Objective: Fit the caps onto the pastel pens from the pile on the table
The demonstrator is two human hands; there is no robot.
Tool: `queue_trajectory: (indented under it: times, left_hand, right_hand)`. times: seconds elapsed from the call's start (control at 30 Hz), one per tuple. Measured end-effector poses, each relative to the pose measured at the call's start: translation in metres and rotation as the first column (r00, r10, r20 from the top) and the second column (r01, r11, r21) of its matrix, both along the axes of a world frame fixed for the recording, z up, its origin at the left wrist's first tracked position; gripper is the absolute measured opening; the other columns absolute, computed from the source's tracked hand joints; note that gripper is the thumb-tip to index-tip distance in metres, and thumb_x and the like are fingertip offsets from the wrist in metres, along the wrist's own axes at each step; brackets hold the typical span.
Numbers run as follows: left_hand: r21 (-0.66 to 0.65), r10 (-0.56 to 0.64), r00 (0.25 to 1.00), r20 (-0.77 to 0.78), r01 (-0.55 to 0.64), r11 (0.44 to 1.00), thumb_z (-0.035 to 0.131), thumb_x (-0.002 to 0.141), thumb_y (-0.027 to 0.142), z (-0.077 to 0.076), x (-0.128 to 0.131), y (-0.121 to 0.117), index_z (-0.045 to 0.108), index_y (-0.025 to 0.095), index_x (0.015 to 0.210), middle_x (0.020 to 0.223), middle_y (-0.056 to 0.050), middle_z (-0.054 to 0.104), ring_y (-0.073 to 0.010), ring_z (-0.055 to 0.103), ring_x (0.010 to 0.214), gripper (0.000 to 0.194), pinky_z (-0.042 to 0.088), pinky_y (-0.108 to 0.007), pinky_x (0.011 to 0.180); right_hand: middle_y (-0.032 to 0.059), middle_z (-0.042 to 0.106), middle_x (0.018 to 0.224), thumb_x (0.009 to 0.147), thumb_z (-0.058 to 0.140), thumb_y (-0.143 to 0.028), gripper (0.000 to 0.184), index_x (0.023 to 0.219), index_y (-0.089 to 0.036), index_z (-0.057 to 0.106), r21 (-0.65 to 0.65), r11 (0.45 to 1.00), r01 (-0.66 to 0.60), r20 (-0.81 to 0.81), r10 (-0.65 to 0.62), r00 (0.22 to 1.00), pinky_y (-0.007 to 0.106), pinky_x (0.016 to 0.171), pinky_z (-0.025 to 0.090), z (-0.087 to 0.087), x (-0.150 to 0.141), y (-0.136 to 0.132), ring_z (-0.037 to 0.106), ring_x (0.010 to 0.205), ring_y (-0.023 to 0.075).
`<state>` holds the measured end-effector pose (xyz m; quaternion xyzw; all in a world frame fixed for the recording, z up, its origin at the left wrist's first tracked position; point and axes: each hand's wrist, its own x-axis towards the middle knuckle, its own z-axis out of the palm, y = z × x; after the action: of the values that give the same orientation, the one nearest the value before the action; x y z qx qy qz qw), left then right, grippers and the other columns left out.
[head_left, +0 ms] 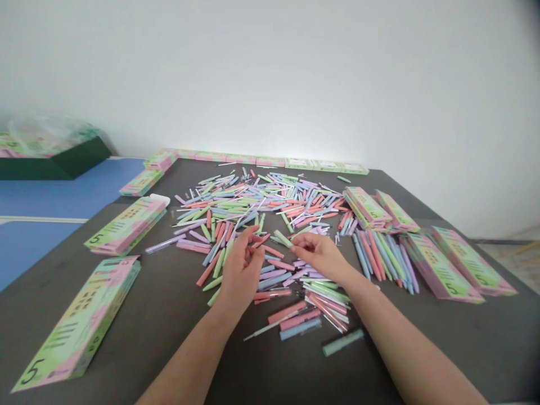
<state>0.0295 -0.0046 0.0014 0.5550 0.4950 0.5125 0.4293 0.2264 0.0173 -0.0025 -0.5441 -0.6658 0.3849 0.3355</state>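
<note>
My right hand (319,254) pinches a pale green pen barrel (282,238) between thumb and fingertips, tilted over the pile. Facing it, my left hand (241,267) has curled fingers, with a red pen barrel (261,241) showing at the fingertips; its grip is partly hidden. Under and around both hands spread loose pen parts in red, green, blue and purple. Nearer to me lie white refills, a blue cap (300,329) and a green cap (343,342). To the right of my right hand, a row of assembled-looking pens (386,256) lies side by side.
Printed pen boxes (80,320) line the left side. More boxes (442,264) lie at the right, and another row (270,161) runs along the table's far edge by the wall. A dark green bin (54,160) with plastic-wrapped contents stands on a blue surface at far left.
</note>
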Motion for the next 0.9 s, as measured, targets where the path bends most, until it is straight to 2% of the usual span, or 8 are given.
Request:
queue_trajectory:
  times: [0.07, 0.13, 0.33, 0.47, 0.57, 0.67, 0.73, 0.9]
  left_hand:
    - [-0.009, -0.079, 0.996, 0.048, 0.079, 0.997, 0.055, 0.086, 0.027, -0.001, 0.001, -0.002, 0.05, 0.025, 0.127, 0.11, -0.004, 0.055, -0.0085, 0.052, 0.065, 0.042, 0.042, -0.017, 0.043]
    - [0.007, -0.14, 0.985, 0.098, 0.14, 0.99, 0.056, 0.086, 0.03, -0.001, 0.003, -0.004, 0.047, 0.026, 0.131, 0.112, -0.005, 0.055, -0.0094, 0.053, 0.068, 0.046, 0.045, -0.018, 0.045]
    - [-0.02, -0.23, 0.968, 0.101, 0.233, 0.972, 0.057, 0.086, 0.027, 0.008, 0.007, -0.009, 0.056, 0.019, 0.121, 0.091, -0.003, 0.062, -0.0093, 0.054, 0.061, 0.036, 0.046, -0.019, 0.048]
    - [-0.022, -0.142, 0.983, 0.116, 0.146, 0.989, 0.056, 0.085, 0.025, 0.011, 0.008, -0.007, 0.058, 0.017, 0.108, 0.086, -0.003, 0.063, -0.0107, 0.058, 0.062, 0.025, 0.047, -0.02, 0.049]
    - [-0.007, -0.023, 0.991, 0.132, 0.024, 1.0, 0.055, 0.085, 0.027, 0.009, 0.005, -0.004, 0.054, 0.017, 0.105, 0.072, 0.001, 0.061, -0.01, 0.055, 0.054, 0.022, 0.045, -0.02, 0.047]
    - [0.001, 0.043, 0.989, 0.142, -0.043, 0.999, 0.053, 0.087, 0.028, 0.007, 0.003, -0.002, 0.051, 0.018, 0.105, 0.061, 0.006, 0.054, -0.0092, 0.052, 0.049, 0.02, 0.044, -0.019, 0.047]
    - [-0.007, 0.057, 0.988, 0.144, -0.056, 0.998, 0.052, 0.088, 0.028, 0.008, 0.003, -0.002, 0.049, 0.018, 0.105, 0.059, 0.007, 0.053, -0.0087, 0.051, 0.048, 0.02, 0.043, -0.018, 0.047]
    - [-0.038, 0.075, 0.98, 0.183, -0.069, 0.997, 0.053, 0.088, 0.031, 0.007, 0.002, -0.003, 0.05, 0.02, 0.105, 0.06, 0.007, 0.05, -0.0083, 0.05, 0.047, 0.021, 0.042, -0.018, 0.046]
  right_hand:
    - [0.0024, 0.069, 0.073, 0.078, 0.065, -0.037, 0.023, 0.087, -0.016, 0.063, -0.097, 0.992, -0.085, -0.285, 0.054, 0.957, 0.028, 0.063, 0.048, 0.003, -0.001, -0.003, 0.061, 0.062, 0.0141]
    - [0.0023, 0.069, 0.072, 0.078, 0.067, -0.039, 0.026, 0.087, -0.015, 0.065, -0.115, 0.974, -0.194, -0.414, 0.13, 0.901, 0.027, 0.062, 0.047, 0.007, -0.003, -0.006, 0.06, 0.061, 0.0126]
    - [0.0007, 0.065, 0.073, 0.081, 0.067, -0.037, 0.024, 0.089, -0.015, 0.067, -0.13, 0.948, -0.29, -0.446, 0.205, 0.871, 0.022, 0.054, 0.043, 0.011, -0.013, -0.015, 0.053, 0.057, 0.0084]
    - [0.0011, 0.065, 0.071, 0.082, 0.065, -0.038, 0.026, 0.092, -0.015, 0.068, -0.123, 0.948, -0.294, -0.393, 0.225, 0.891, 0.021, 0.053, 0.043, 0.008, -0.015, -0.015, 0.053, 0.057, 0.0092]
    - [0.0026, 0.067, 0.07, 0.085, 0.059, -0.04, 0.028, 0.09, -0.014, 0.068, -0.076, 0.979, -0.187, -0.278, 0.16, 0.947, 0.022, 0.053, 0.045, 0.003, -0.007, -0.005, 0.056, 0.056, 0.0105]
    - [0.0055, 0.071, 0.077, 0.09, 0.047, -0.032, 0.029, 0.094, -0.013, 0.068, 0.069, 0.995, 0.077, 0.099, -0.084, 0.992, 0.024, 0.057, 0.047, -0.002, 0.006, 0.013, 0.06, 0.059, 0.0124]
    - [0.0061, 0.073, 0.083, 0.088, 0.047, -0.025, 0.027, 0.099, -0.014, 0.069, 0.184, 0.971, 0.155, 0.37, -0.215, 0.904, 0.027, 0.065, 0.049, -0.002, 0.013, 0.027, 0.063, 0.067, 0.015]
    - [0.012, 0.071, 0.097, 0.082, 0.054, -0.017, 0.023, 0.094, -0.014, 0.073, 0.254, 0.965, 0.067, 0.586, -0.209, 0.783, 0.032, 0.087, 0.043, 0.003, 0.007, 0.055, 0.062, 0.093, 0.0224]
